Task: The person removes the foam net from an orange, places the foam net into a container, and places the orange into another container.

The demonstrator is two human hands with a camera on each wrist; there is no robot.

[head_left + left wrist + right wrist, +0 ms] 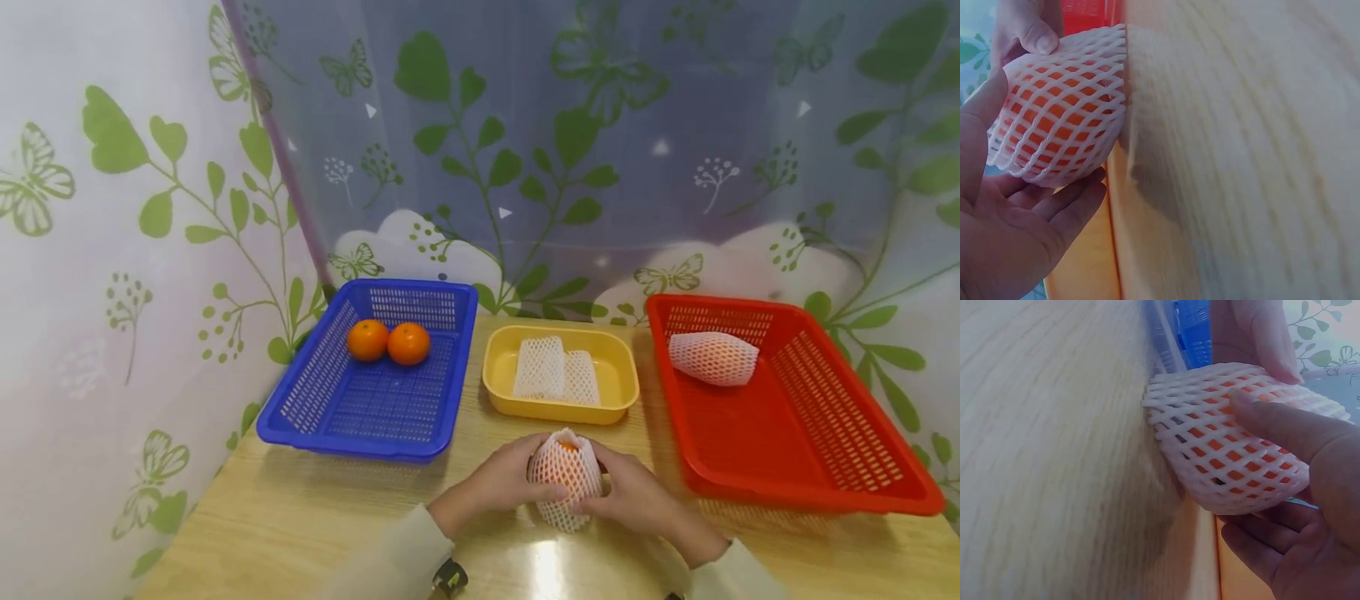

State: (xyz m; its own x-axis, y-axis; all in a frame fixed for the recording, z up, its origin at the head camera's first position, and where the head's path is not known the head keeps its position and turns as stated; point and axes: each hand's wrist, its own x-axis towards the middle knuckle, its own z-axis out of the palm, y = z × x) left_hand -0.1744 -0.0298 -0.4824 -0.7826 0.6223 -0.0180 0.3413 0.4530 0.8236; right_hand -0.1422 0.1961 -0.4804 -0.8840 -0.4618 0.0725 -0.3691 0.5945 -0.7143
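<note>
An orange sits inside a white foam net sleeve at the table's front middle, its top showing through the sleeve's upper opening. From the left, my left hand holds the sleeved fruit with thumb in front and fingers around the far side. My right hand grips it from the right in the same way. In the left wrist view, the left fingers curve along the net. The right wrist view has the right thumb pressing on the mesh, and the sleeve's end touches or nearly touches the wood.
A blue basket at the left holds two oranges. Behind the hands, a yellow tray contains flat foam net sleeves. At the right, a red basket holds a sleeved fruit. A patterned curtain hangs behind the wooden table.
</note>
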